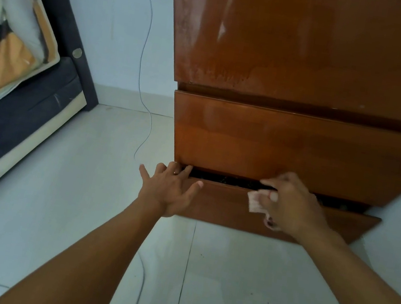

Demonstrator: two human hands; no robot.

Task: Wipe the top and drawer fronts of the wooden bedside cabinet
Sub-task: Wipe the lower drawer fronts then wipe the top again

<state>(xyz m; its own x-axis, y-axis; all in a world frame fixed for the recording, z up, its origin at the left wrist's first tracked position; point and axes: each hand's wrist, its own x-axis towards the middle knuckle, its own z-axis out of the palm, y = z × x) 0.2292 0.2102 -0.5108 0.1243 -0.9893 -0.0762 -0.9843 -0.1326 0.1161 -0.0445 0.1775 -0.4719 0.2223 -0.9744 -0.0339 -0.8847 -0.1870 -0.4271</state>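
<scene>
My left hand [170, 189], low in the centre, lies flat with fingers spread on the left top edge of the bottom drawer [221, 209]. Just right of it my right hand [291, 205] curls round a crumpled pale cloth [255, 201], pressing it against that drawer's smooth brown wooden front, below a dark gap. Above sit the glossy middle drawer [301, 148] and the smeared, speckled top drawer [306, 44]. A thin white cable [143, 61] hangs down the wall.
</scene>
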